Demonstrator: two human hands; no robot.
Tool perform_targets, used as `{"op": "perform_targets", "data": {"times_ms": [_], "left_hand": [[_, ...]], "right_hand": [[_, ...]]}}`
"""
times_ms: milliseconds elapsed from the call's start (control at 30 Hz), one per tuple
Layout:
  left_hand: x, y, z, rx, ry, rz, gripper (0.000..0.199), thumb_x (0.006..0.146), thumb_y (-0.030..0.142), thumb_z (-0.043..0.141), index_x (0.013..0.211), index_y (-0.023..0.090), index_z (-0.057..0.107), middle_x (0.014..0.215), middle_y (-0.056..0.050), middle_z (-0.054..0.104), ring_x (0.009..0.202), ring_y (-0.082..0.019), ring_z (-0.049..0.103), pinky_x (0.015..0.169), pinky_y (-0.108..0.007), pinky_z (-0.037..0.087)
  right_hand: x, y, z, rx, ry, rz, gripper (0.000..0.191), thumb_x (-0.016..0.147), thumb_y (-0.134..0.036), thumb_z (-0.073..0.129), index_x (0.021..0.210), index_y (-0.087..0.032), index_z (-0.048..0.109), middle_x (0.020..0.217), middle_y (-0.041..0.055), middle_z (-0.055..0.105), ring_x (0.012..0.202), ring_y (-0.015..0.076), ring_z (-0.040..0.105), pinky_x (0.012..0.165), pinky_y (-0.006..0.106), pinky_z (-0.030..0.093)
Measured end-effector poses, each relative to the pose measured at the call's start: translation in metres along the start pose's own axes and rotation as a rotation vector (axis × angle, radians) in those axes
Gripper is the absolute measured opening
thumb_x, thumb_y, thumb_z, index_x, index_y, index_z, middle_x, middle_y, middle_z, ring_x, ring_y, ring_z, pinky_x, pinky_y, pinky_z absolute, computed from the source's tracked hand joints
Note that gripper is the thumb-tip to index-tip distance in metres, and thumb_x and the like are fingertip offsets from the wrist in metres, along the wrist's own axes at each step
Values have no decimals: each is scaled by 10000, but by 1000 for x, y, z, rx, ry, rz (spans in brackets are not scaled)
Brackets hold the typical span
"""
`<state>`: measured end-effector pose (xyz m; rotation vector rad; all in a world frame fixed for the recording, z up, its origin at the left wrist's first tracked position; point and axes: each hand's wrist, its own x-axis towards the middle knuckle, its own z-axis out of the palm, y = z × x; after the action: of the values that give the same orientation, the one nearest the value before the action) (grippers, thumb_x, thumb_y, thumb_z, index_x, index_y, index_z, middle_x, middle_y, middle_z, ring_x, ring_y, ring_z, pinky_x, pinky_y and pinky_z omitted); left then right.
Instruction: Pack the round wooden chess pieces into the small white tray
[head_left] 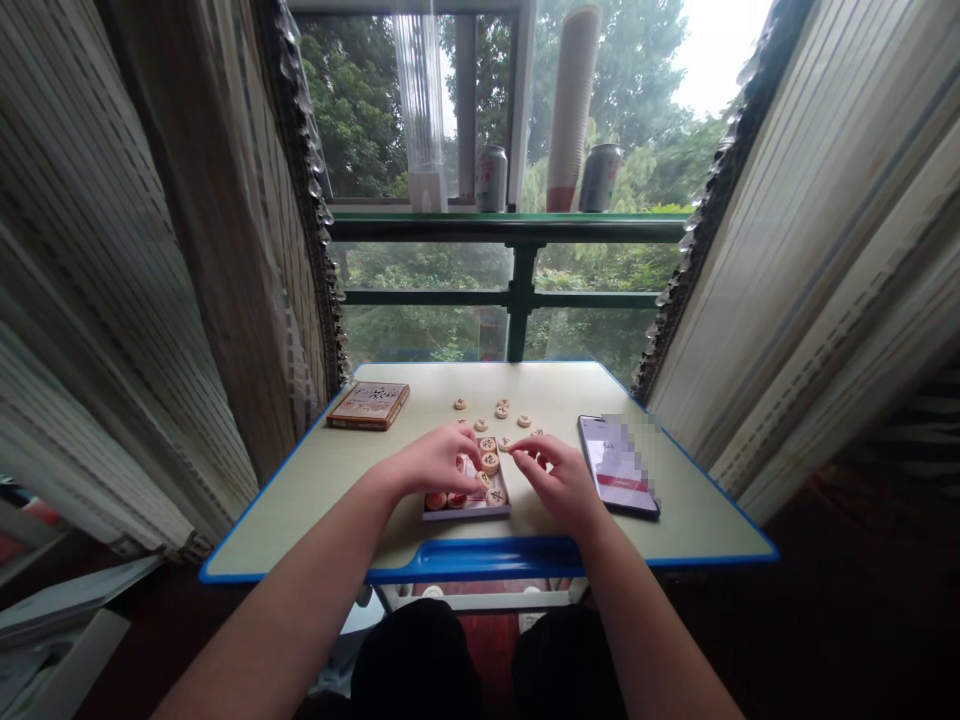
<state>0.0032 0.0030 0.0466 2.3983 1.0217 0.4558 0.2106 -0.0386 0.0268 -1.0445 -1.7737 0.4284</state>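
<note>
A shallow white box (466, 514) on the table holds several round wooden Chinese chess pieces, some with dark characters and some with red. My left hand (431, 458) reaches over the box from the left, fingers curved and apart, with the thumb down by a piece (484, 481) near the middle. It hides part of the box. Just right of the box, my right hand (556, 478) has thumb and index finger drawn together at a chess piece (505, 443) by the box's upper right corner. More loose pieces (481, 425) lie scattered beyond both hands.
A smartphone (619, 465) with a lit screen lies on the right of the blue-edged table (300, 510). The brown printed box lid (369, 405) rests at the back left. Cans (600, 178) and stacked cups (574, 110) stand on the window ledge; curtains hang on both sides.
</note>
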Motion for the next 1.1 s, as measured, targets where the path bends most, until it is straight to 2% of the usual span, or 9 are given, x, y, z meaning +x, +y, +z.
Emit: {"op": "perform_targets", "data": {"times_ms": [367, 600, 700, 867, 1000, 1100], "left_hand": [[0, 3, -4, -8, -31, 0, 231, 648, 373, 702, 786, 190, 725, 862, -33, 581, 866, -181, 548, 771, -272, 427], [1, 9, -6, 72, -6, -34, 193, 705, 354, 652, 740, 181, 730, 826, -32, 577, 785, -155, 545, 697, -251, 415], [3, 10, -5, 168, 11, -11, 252, 757, 381, 600, 695, 175, 732, 799, -40, 581, 758, -152, 537, 678, -254, 402], [4, 10, -5, 209, -38, 48, 385, 834, 431, 504, 679, 167, 739, 821, -65, 605, 783, -160, 539, 715, -268, 399], [1, 13, -5, 175, -23, 31, 211, 759, 331, 591, 773, 186, 743, 856, -55, 599, 813, -169, 545, 728, -264, 420], [0, 14, -6, 148, 11, 24, 143, 712, 240, 598, 728, 184, 727, 872, -49, 599, 854, -179, 545, 763, -268, 430]], "right_hand": [[0, 0, 1, 68, 6, 62, 152, 811, -294, 569, 827, -190, 679, 832, 55, 705, 694, 157, 607, 615, 281, 479], [-1, 0, 1, 65, 22, 62, 152, 811, -304, 574, 810, -190, 674, 808, 48, 696, 692, 151, 603, 627, 276, 473], [-1, -3, 0, 67, 16, 42, 148, 808, -300, 576, 799, -189, 673, 798, 46, 693, 691, 148, 599, 608, 266, 466], [-1, -7, -3, 102, -8, 7, 132, 803, -285, 578, 798, -186, 666, 791, 42, 683, 681, 140, 590, 572, 251, 455], [-1, -7, -3, 109, -7, 3, 122, 803, -271, 575, 800, -186, 662, 793, 44, 683, 688, 143, 590, 581, 256, 459], [-1, -7, -2, 111, -5, 6, 120, 800, -264, 574, 795, -186, 665, 798, 49, 686, 704, 148, 593, 585, 260, 460]]}}
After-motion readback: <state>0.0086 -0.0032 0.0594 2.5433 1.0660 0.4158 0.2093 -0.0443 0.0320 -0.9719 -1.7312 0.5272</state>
